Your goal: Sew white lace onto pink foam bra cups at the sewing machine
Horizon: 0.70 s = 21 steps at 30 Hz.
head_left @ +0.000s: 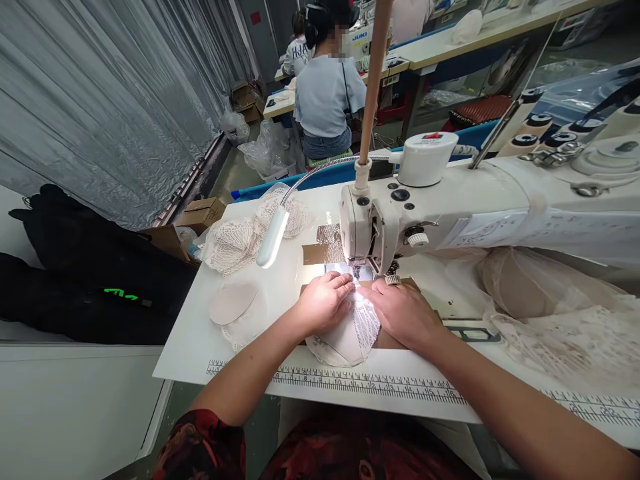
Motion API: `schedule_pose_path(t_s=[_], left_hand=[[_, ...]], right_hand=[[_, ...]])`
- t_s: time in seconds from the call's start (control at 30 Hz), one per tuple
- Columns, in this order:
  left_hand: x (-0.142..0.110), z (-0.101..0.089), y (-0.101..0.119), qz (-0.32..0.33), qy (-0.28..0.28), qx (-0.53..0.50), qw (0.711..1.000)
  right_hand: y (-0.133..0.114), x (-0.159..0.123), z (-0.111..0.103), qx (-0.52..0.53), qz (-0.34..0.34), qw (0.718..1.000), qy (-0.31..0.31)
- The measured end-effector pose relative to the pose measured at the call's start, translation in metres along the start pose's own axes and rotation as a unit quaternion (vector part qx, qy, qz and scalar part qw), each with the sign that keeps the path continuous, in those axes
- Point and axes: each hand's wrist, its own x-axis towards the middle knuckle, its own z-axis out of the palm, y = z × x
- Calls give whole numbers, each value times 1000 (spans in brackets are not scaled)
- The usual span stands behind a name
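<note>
A pale lace bra cup [345, 340] lies on the sewing machine bed, its upper edge beneath the needle area of the white sewing machine [363, 230]. My left hand [325, 300] presses on the cup's left side, its fingers together and closed on the fabric near the presser foot. From the other side, my right hand [400, 310] grips the lace edge, index finger pointing toward the needle. Both sets of fingertips almost meet in front of the foot. The fabric under my palms is hidden.
Lace cups [233, 243] are piled at the back left, beside a lamp head [273, 237]. A beige pad [233, 303] lies nearer. More lace fabric [565, 333] is heaped at right. A printed ruler [350, 381] runs along the front edge. A co-worker [327, 97] sits ahead.
</note>
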Motion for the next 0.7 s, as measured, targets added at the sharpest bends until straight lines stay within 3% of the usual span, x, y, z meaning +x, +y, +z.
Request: schedule_pose_path(t_s=[0.23, 0.47, 0.7], left_hand=[[7, -2, -14, 52, -2, -1, 999], [8, -3, -26, 91, -19, -1, 996], [-12, -13, -8, 32, 27, -59, 997]], right_hand=[[-2, 2, -2, -4, 28, 1000, -5], [0, 1, 1, 20, -1, 999, 28], [12, -10, 12, 94, -9, 988, 119]])
